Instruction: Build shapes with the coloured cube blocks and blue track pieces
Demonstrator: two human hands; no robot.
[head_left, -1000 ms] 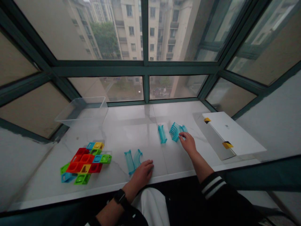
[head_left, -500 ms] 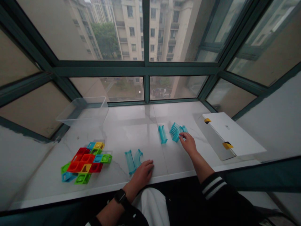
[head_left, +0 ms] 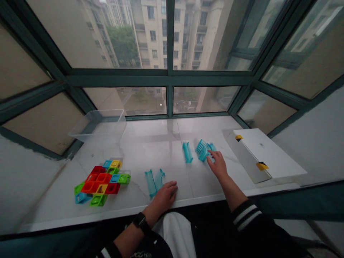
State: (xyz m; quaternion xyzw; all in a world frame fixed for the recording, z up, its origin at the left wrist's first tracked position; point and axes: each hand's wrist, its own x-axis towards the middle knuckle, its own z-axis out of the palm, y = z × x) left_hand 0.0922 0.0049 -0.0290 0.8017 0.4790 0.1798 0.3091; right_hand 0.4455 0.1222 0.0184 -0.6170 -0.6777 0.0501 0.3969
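The right hand (head_left: 218,165), fingers loosely spread and gripping nothing that showed, reached its fingertips to the stacked teal plastic track pieces (head_left: 202,150) toward the right of the marble sill (head_left: 145,150), while the empty left hand (head_left: 163,196) rested near the front edge just beside two more track pieces (head_left: 150,182).

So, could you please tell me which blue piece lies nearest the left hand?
The curved one, above the left hand; the straight piece beside it lies farther.

The head camera looks forward and down onto a marble windowsill (head_left: 150,143).
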